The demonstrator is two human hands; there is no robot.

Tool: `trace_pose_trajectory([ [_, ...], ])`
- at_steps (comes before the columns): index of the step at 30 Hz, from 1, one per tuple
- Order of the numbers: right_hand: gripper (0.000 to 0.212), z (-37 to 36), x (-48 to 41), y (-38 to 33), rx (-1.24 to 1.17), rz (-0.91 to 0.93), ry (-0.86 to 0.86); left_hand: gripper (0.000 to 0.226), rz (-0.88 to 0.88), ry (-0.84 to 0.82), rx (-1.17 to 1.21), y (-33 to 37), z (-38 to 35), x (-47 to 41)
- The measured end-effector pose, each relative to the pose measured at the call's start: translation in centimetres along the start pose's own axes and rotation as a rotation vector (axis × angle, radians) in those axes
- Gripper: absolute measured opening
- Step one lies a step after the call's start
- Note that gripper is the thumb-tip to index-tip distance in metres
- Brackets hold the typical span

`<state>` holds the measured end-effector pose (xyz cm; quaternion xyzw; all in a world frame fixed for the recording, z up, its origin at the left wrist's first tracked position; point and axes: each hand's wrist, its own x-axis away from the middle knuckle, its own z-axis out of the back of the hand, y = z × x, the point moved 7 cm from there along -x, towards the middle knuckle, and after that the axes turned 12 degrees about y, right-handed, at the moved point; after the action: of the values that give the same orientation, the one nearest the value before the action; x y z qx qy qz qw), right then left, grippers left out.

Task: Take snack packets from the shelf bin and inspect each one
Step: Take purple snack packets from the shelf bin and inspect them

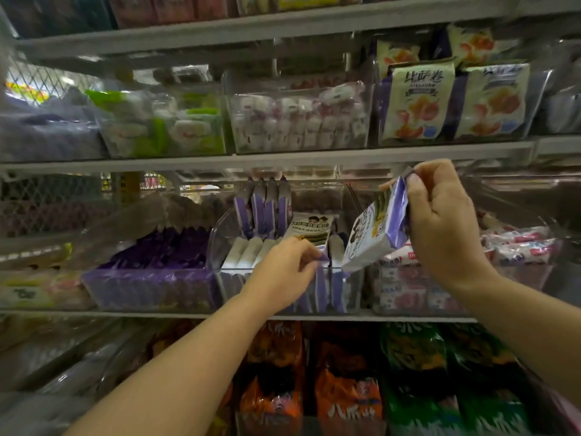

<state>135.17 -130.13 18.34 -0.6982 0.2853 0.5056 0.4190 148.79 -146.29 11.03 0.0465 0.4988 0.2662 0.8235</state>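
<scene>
Snack packet (pixel 377 228) in purple and white, held up beside the clear bin (pixel 215 247) on the middle shelf. Your right hand (pixel 446 221) has it just right of the bin and above the rim, thumb and fingers curled round the packet's upper edge. The printed face is tilted and turned to the left.

Your left hand (pixel 283 269) reaches over the bin's front wall, thumb and forefinger pinched on a purple packet edge inside. Just behind those fingers a leaning packet (pixel 311 229) shows a face printed with cartoon figures. You cannot tell whether the pinched edge belongs to it.

At the back of the bin a row of purple packets (pixel 264 202) stands upright. Nearer its front, pale-sided packets (pixel 245 250) lie on edge.

Just left of the bin, a second tray is packed with dark purple packs (pixel 151 278). Right of the bin, pink-and-white packs (pixel 518 247) fill another tray.

On the shelf above the bin sit white-and-pink sweets (pixel 298 121) and, further right, cream bags (pixel 421 102) printed with orange snacks. Below the bin, orange bags (pixel 345 401) and green bags (pixel 418 357) stand side by side.
</scene>
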Motion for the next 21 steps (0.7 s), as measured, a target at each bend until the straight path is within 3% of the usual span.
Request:
trace_pose_trajectory([
  [4,0.011,0.4,0.4,0.5,0.03,-0.015,-0.009,0.02,-0.079,0.047,-0.252,-0.4,0.7,-0.2],
  [9,0.015,0.0,-1.1,1.5,-0.002,-0.026,0.027,0.042,-0.075,-0.117,-0.236,-1.2,-0.8,-3.0],
  [14,0.026,-1.5,-2.4,3.6,-0.043,-0.052,0.018,0.064,-0.41,-0.153,-0.824,-1.2,-3.2,-6.5],
  [18,0.027,-2.5,-3.7,5.2,-0.048,-0.032,0.043,0.055,-0.627,-0.015,-0.954,0.5,-3.5,-10.3],
  [21,0.026,-3.5,-4.2,6.2,-0.073,-0.032,0.027,0.052,-0.389,-0.238,-1.058,-2.7,-4.9,-13.0],
])
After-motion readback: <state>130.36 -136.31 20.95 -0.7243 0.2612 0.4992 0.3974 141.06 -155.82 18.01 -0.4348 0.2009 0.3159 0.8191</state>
